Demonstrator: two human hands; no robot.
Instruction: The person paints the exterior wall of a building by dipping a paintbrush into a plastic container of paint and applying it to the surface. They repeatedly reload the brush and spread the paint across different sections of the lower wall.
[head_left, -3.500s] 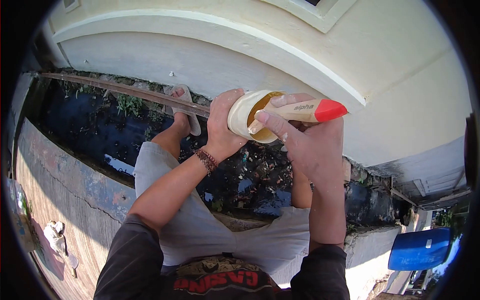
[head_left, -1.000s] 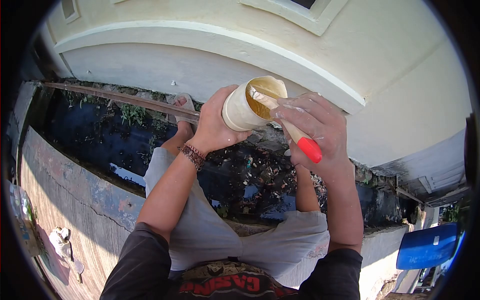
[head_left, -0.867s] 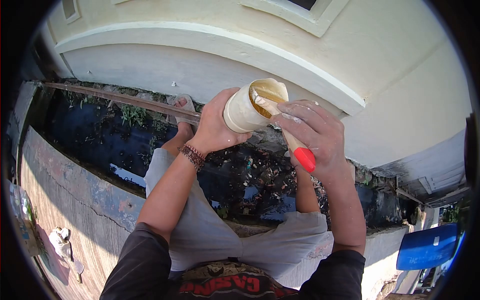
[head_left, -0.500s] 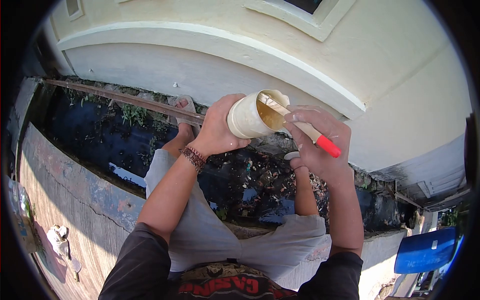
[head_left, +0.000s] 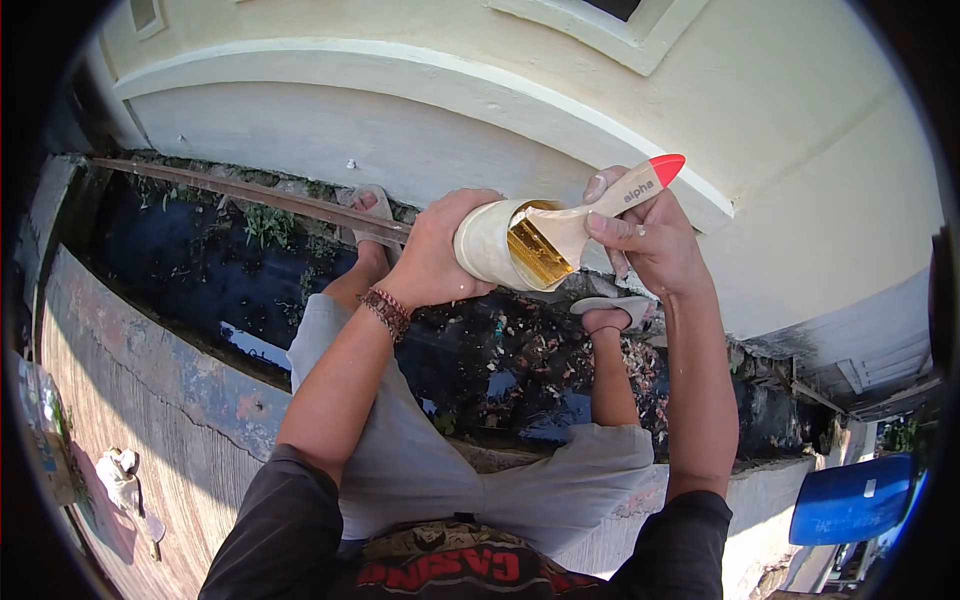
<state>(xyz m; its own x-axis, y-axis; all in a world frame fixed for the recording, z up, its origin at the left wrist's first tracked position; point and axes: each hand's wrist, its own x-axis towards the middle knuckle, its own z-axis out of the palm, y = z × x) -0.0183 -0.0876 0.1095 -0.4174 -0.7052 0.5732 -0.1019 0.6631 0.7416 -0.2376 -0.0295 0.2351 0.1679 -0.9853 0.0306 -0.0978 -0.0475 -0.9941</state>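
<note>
My left hand (head_left: 440,250) is wrapped round a cream-coloured cup (head_left: 487,243), which is tilted with its mouth toward the right. A flat paintbrush (head_left: 572,228) with a pale wooden handle, a red tip and the word "alpha" is pinched in my right hand (head_left: 645,232). The brush's gold-coloured metal band shows at the cup's mouth. Its bristles are hidden inside the cup, and so is whatever the cup holds.
A cream wall (head_left: 800,180) rises ahead. Beneath me runs a ditch with dark water (head_left: 190,240) and debris, a metal bar (head_left: 250,195) along it. A blue barrel (head_left: 850,499) stands at right; a putty knife (head_left: 154,530) lies at lower left.
My right hand has turned the brush, so its red tip now points up and right instead of down and right. The brush's metal band has come into view. The cup has barely moved.
</note>
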